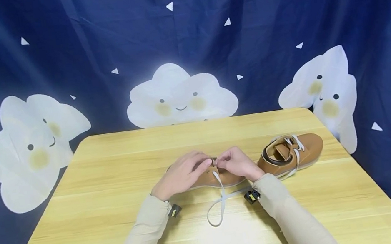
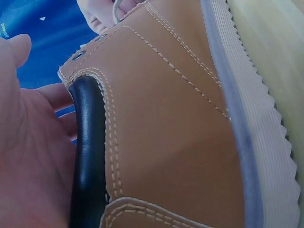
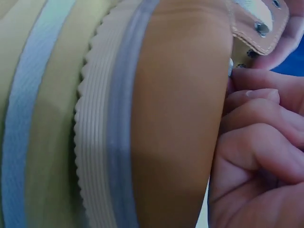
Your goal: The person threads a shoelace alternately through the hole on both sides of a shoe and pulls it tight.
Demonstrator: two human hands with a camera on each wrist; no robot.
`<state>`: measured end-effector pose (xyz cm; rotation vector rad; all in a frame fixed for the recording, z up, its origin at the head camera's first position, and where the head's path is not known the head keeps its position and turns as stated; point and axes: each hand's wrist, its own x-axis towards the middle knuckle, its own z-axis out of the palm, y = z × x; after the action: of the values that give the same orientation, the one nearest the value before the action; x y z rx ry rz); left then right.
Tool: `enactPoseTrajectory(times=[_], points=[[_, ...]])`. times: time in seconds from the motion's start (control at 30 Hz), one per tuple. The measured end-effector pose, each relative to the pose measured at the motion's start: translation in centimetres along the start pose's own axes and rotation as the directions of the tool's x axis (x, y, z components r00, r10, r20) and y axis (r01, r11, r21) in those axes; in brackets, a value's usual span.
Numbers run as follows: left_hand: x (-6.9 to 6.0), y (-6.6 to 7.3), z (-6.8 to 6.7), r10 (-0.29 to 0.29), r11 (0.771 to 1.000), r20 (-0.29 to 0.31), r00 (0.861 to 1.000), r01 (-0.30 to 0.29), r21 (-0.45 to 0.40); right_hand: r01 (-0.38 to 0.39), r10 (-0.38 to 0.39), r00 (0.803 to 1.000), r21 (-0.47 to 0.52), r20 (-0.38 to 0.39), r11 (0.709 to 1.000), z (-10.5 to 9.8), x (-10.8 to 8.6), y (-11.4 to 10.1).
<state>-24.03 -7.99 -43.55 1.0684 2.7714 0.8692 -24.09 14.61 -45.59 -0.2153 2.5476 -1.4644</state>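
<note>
A tan leather shoe with a dark padded collar lies between the two hands, toe to the right. My left hand is over its ankle opening, thumb raised and apart from the eyelet flap; its other fingers reach behind the flap, their tips hidden. My right hand has its fingers curled at the lacing and pinches a pale bit of shoelace, mostly hidden by the fingers. The light grey lace runs down from the shoe and forms a loop on the table.
A matching tan shoe with laces in it stands to the right, close to my right wrist. Both rest on a light wooden table. Behind it hangs a dark blue curtain with cloud prints.
</note>
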Motion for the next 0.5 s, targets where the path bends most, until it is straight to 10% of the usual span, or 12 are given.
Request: enactPoseTrajectory(times=[0.5], points=[[1.8,0.6,-0.1,-0.093,0.994,0.098,0.991,0.098,-0.047,-0.035,0.03,0.993,-0.041,-0.11,0.999,1.0,0.1,-0.2]])
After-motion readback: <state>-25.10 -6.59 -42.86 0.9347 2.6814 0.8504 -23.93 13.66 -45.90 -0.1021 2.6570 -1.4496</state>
